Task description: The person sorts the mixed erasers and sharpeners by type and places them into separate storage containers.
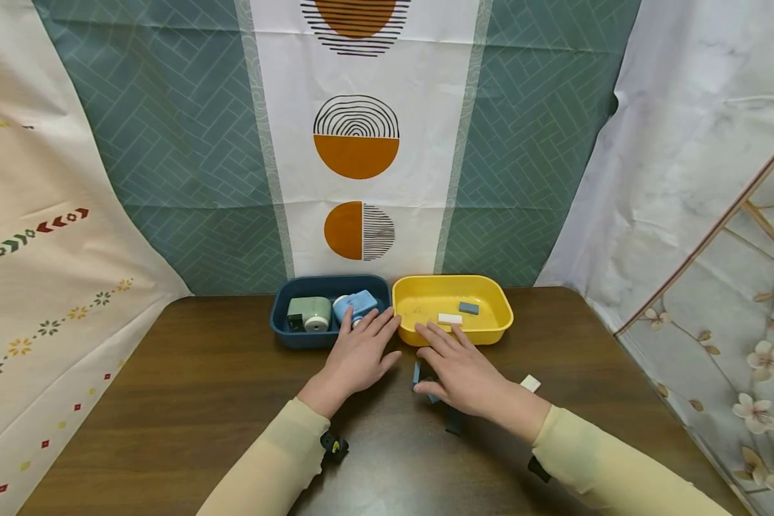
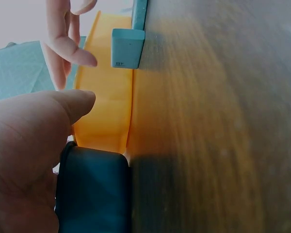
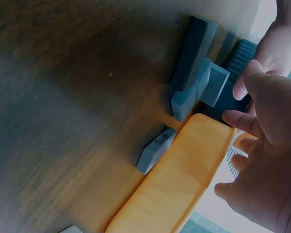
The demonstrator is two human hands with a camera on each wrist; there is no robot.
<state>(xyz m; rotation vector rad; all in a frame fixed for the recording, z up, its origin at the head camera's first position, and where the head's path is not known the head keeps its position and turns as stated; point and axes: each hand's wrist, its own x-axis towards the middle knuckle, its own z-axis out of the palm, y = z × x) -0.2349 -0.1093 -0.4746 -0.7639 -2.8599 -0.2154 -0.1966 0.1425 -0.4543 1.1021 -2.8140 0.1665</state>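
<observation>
My left hand (image 1: pixel 359 353), fingers spread and fairly straight, is at the near right corner of a navy blue bin (image 1: pixel 330 278). Inside that bin sit a green camera-shaped object (image 1: pixel 307 309) and a light blue one (image 1: pixel 357 304), partly behind my fingers. My right hand (image 1: pixel 462 373) reaches its extended fingers to the near rim of a yellow bin (image 1: pixel 507 315). A white block (image 1: pixel 450 319) and a blue-grey block (image 1: pixel 469 308) lie in the yellow bin. Below my right palm, several blue and dark blocks (image 3: pixel 194 53) stand on the table, partly hidden in the head view. Neither hand holds anything.
A white block (image 1: pixel 530 383) lies on the brown wooden table (image 1: pixel 226 387) beside my right wrist. Behind the bins hangs a patterned curtain (image 1: pixel 361 247), and cloths (image 1: pixel 703 287) drape both sides.
</observation>
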